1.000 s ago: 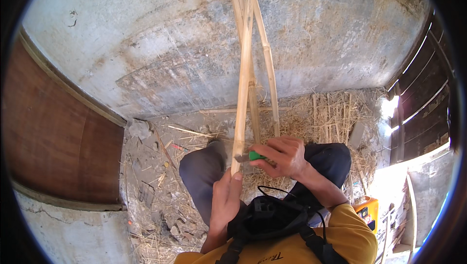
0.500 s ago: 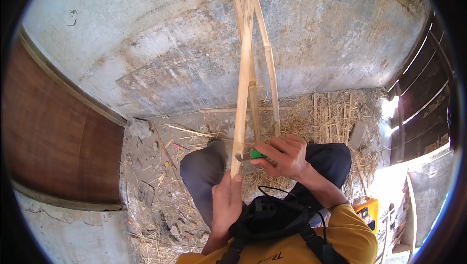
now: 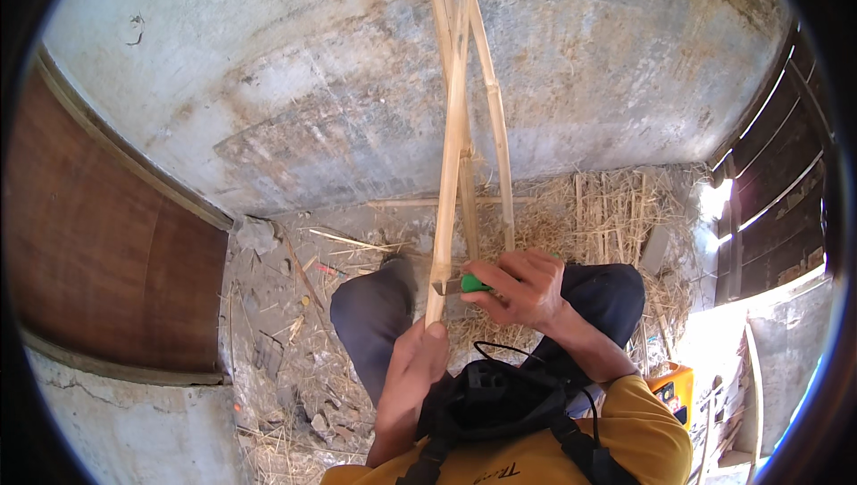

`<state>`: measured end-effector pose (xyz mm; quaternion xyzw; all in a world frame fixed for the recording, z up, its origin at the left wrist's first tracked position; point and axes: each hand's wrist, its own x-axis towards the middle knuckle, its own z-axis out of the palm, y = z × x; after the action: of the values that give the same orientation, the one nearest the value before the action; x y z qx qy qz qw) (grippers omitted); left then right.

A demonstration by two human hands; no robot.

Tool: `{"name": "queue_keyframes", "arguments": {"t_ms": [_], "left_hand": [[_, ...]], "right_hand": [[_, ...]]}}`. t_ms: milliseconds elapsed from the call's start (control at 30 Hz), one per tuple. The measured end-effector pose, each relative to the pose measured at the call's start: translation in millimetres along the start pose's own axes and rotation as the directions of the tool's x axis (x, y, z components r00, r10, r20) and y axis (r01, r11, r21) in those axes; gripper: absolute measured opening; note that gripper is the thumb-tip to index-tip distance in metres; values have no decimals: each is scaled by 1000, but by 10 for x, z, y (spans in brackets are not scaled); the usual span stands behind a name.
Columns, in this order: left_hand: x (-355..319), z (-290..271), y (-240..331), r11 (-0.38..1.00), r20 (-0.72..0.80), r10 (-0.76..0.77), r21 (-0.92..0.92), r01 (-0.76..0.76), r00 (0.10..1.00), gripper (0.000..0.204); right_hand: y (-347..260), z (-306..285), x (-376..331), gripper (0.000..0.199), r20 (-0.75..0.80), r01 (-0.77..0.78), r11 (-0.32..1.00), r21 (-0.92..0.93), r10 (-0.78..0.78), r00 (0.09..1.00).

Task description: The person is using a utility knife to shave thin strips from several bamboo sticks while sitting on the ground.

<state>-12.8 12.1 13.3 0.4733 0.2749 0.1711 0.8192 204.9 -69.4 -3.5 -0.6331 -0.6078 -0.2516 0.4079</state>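
A long pale bamboo strip (image 3: 449,172) slants up from my lap to a prop of bamboo poles, where its upper part rests. My left hand (image 3: 423,355) is closed around the strip's lower end. In my right hand (image 3: 525,288) a knife is gripped by its green handle (image 3: 473,283). The knife's short dark blade (image 3: 444,288) lies across the strip just above my left hand and touches it. Behind the strip stand a thicker bamboo pole (image 3: 467,190) and a thinner bamboo leg (image 3: 497,128), with curled shavings at their top.
A stained plaster wall (image 3: 339,110) rises ahead. Straw and shavings (image 3: 616,217) cover the floor, with rubble at left. A brown wooden panel (image 3: 116,244) is on the left. An orange container (image 3: 676,391) stands by my right side, below dark slats (image 3: 777,181).
The bamboo strip has slid down toward me, its upper end now lower against the prop. My left hand moved slightly down and right with it. The knife stays nearly in place.
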Motion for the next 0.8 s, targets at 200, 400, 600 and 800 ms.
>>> {"name": "queue_keyframes", "arguments": {"t_ms": [200, 400, 600, 800], "left_hand": [[-12, 106, -21, 572, -87, 455, 791, -216, 886, 26], [-7, -34, 35, 998, -7, -39, -47, 38, 999, 28], [7, 90, -22, 564, -81, 479, 791, -235, 874, 26], [-21, -29, 16, 1000, -5, -8, 12, 8, 1000, 27]], "right_hand": [[-1, 43, 16, 35, -17, 0, 1000, -4, 0, 1000], [-4, 47, 35, 35, -26, -1, 1000, 10, 1, 1000], [22, 84, 30, 36, -31, -1, 1000, 7, 1, 1000], [26, 50, 39, 36, -41, 4, 1000, 27, -3, 999]]}}
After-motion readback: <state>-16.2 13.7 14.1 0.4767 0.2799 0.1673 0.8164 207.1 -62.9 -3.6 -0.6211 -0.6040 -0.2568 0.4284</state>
